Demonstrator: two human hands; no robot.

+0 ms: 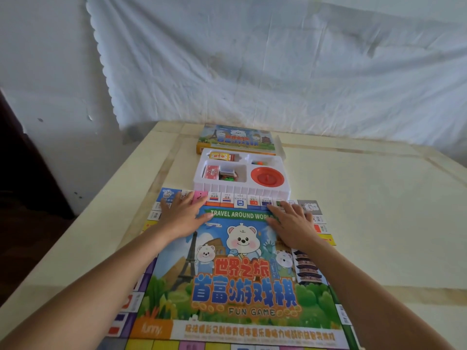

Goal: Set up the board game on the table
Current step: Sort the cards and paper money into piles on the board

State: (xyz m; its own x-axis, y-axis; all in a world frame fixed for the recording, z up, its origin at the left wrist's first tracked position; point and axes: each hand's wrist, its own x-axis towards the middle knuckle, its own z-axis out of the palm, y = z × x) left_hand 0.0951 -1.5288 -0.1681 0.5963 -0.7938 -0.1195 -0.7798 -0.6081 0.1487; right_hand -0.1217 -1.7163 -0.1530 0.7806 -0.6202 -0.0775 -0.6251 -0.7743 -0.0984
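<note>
The colourful game board (240, 279) lies unfolded flat on the cream table (366, 210), bear artwork facing me. My left hand (182, 215) presses flat on its far left part, fingers spread and straight. On the far right part, my right hand (290, 223) lies flat the same way. Just beyond the board stands a white plastic insert tray (241, 189). It holds a red spinner dish (267, 176), card stacks (214, 171) and small coloured pieces (259, 162). Behind it sits the game box lid (235, 138).
A wrinkled white sheet (278, 66) hangs on the wall behind the table. The table's left edge drops to a dark floor (30, 198). Bare tabletop stretches to the right of the board and tray.
</note>
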